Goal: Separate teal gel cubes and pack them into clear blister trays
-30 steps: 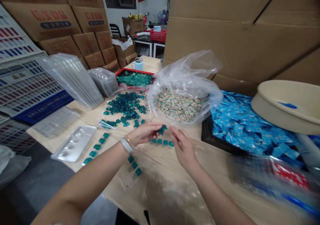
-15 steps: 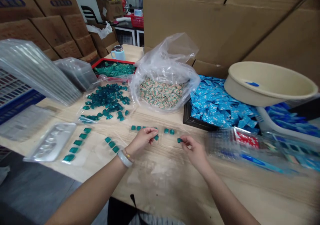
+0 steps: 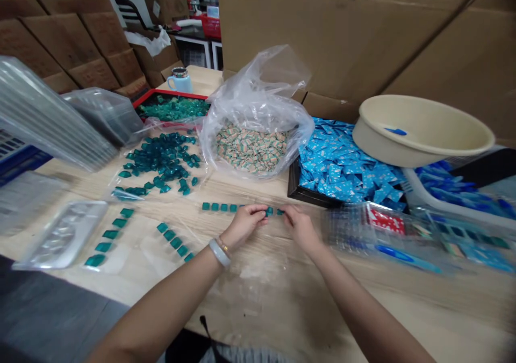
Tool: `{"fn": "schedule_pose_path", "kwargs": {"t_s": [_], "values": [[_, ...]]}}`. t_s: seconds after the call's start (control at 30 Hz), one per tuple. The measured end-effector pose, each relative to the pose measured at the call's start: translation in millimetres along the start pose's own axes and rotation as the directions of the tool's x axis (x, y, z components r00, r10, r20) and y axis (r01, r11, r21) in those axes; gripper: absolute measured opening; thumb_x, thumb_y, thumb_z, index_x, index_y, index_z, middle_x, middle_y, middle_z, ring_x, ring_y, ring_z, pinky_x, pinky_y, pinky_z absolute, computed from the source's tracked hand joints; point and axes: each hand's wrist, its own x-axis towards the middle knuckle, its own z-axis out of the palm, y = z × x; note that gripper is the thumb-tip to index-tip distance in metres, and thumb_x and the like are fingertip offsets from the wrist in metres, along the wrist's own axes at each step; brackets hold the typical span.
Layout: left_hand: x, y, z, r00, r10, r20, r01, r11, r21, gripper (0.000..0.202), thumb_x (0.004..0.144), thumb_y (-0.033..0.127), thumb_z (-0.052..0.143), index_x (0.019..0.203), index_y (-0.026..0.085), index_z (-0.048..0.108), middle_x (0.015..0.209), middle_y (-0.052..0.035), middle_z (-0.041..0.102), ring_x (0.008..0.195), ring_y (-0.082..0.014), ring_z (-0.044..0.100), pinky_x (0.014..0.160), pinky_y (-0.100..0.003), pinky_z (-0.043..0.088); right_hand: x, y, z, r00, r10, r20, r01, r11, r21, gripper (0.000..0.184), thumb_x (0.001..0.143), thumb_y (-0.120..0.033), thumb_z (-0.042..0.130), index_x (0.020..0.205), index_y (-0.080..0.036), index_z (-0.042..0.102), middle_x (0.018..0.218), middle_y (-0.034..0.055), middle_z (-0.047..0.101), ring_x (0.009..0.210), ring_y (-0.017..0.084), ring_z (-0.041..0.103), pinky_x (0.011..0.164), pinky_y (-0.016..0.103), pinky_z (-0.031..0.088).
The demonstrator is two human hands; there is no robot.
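Note:
A row of small teal square pieces (image 3: pixel 223 207) lies on clear film across the middle of the table. My left hand (image 3: pixel 245 226), with a bracelet and bangle at the wrist, is closed in a pinch over the row's right part. It covers some of the row; the teal piece in its fingertips is mostly hidden. My right hand (image 3: pixel 301 227) pinches another teal piece (image 3: pixel 279 211) between thumb and finger at the row's right end. Two slanted lines of teal pieces, a nearer one (image 3: pixel 176 242) and a farther one (image 3: pixel 110 234), lie to the left.
Loose teal pieces (image 3: pixel 161 156) are heaped behind. A plastic bag (image 3: pixel 258 110) holds small printed packets. Blue sachets (image 3: pixel 342 164) fill a black tray, beside a cream basin (image 3: pixel 423 153). Clear trays (image 3: pixel 52 121) stand stacked at left; a blue pen-like tool (image 3: pixel 407 258) lies right.
My right hand has moved in toward my left, bringing its teal piece to the end of the row. My left hand has shifted right and up along the row. The view has shifted slightly.

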Motion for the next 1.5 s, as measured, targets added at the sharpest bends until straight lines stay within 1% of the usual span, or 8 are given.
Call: {"fn": "schedule_pose_path", "kwargs": {"t_s": [0.27, 0.53, 0.67, 0.77, 1.1, 1.17, 1.33, 1.5], "values": [[19, -23, -3.8, 0.99, 0.127, -0.054, -0.109, 0.962, 0.251, 0.024, 0.063, 0.002, 0.057, 0.084, 0.01, 0.064, 0.079, -0.0051, 0.065, 0.063, -0.0096, 0.057, 0.067, -0.026, 0.048, 0, 2, 10, 0.975, -0.19, 0.118, 0.203, 0.972, -0.118, 0.029, 0.081, -0.01, 0.038, 0.097, -0.02, 0.059, 0.097, 0.0087, 0.058, 0.092, 0.02, 0.051, 0.082, 0.035, 0.042], [13, -29, -4.1, 0.962, 0.271, -0.022, -0.235, 0.872, 0.429, 0.025, 0.06, 0.001, 0.058, 0.083, 0.01, 0.061, 0.08, -0.0062, 0.063, 0.076, -0.0136, 0.057, 0.077, -0.03, 0.046, 4, -16, 6, 0.992, -0.071, 0.107, 0.09, 0.978, -0.186, 0.024, 0.08, -0.013, 0.042, 0.096, -0.016, 0.059, 0.088, 0.0097, 0.059, 0.084, 0.021, 0.053, 0.075, 0.035, 0.044], [-4, -19, 1.4, 0.895, 0.417, 0.155, -0.426, 0.702, 0.57, 0.035, 0.067, 0.003, 0.051, 0.1, 0.014, 0.056, 0.09, -0.0067, 0.062, 0.082, -0.0151, 0.057, 0.078, -0.03, 0.044, -11, -38, -4, 0.996, -0.09, 0.008, 0.091, 0.995, -0.031, 0.028, 0.081, -0.016, 0.04, 0.105, -0.02, 0.056, 0.099, 0.0095, 0.057, 0.09, 0.02, 0.053, 0.078, 0.035, 0.044], [-15, -12, 11.0, 0.828, 0.442, 0.344, -0.555, 0.557, 0.619, 0.049, 0.07, 0.0, 0.042, 0.115, 0.017, 0.046, 0.093, -0.0062, 0.061, 0.084, -0.0145, 0.057, 0.078, -0.029, 0.043, -27, -48, -8, 0.999, -0.049, 0.012, 0.048, 0.994, 0.1, 0.021, 0.08, -0.015, 0.04, 0.088, -0.02, 0.059, 0.086, 0.0067, 0.058, 0.078, 0.017, 0.056, 0.068, 0.03, 0.047], [-6, -16, 32.6, 0.936, 0.191, 0.296, -0.306, 0.857, 0.414, 0.06, 0.066, 0.002, 0.048, 0.122, 0.011, 0.03, 0.085, -0.0059, 0.056, 0.07, -0.0114, 0.057, 0.067, -0.027, 0.046, -49, -36, -22, 0.988, 0.144, -0.062, -0.136, 0.983, 0.122, 0.017, 0.077, -0.018, 0.044, 0.087, -0.018, 0.058, 0.075, 0.0048, 0.056, 0.068, 0.016, 0.054, 0.06, 0.028, 0.044], [0, -9, 30.0, 0.908, 0.305, 0.289, -0.416, 0.75, 0.515, 0.05, 0.069, 0.004, 0.046, 0.117, 0.013, 0.039, 0.096, -0.0088, 0.054, 0.076, -0.0123, 0.056, 0.071, -0.029, 0.046, -41, -27, -22, 0.976, 0.179, -0.126, -0.167, 0.981, 0.101, 0.014, 0.077, -0.019, 0.045, 0.085, -0.017, 0.057, 0.073, 0.0044, 0.054, 0.065, 0.016, 0.053, 0.059, 0.028, 0.044], [16, -4, 17.8, 0.744, 0.437, 0.505, -0.607, 0.127, 0.785, 0.025, 0.074, 0.011, 0.049, 0.097, 0.018, 0.058, 0.101, -0.0068, 0.055, 0.098, -0.0197, 0.045, 0.089, -0.036, 0.035, -9, 0, -7, 0.974, 0.178, -0.141, -0.172, 0.984, 0.054, 0.009, 0.074, -0.02, 0.048, 0.08, -0.018, 0.055, 0.073, 0.0039, 0.055, 0.066, 0.017, 0.051, 0.062, 0.03, 0.043], [25, -14, 12.7, 0.721, 0.436, 0.538, -0.585, -0.032, 0.81, 0.023, 0.079, 0.013, 0.045, 0.097, 0.018, 0.059, 0.098, -0.0045, 0.057, 0.094, -0.018, 0.045, 0.086, -0.033, 0.035, -2, 11, -1, 0.986, 0.161, -0.046, -0.163, 0.985, -0.049, 0.007, 0.073, -0.019, 0.05, 0.073, -0.016, 0.057, 0.073, 0.0054, 0.055, 0.071, 0.019, 0.051, 0.065, 0.032, 0.041]]}}
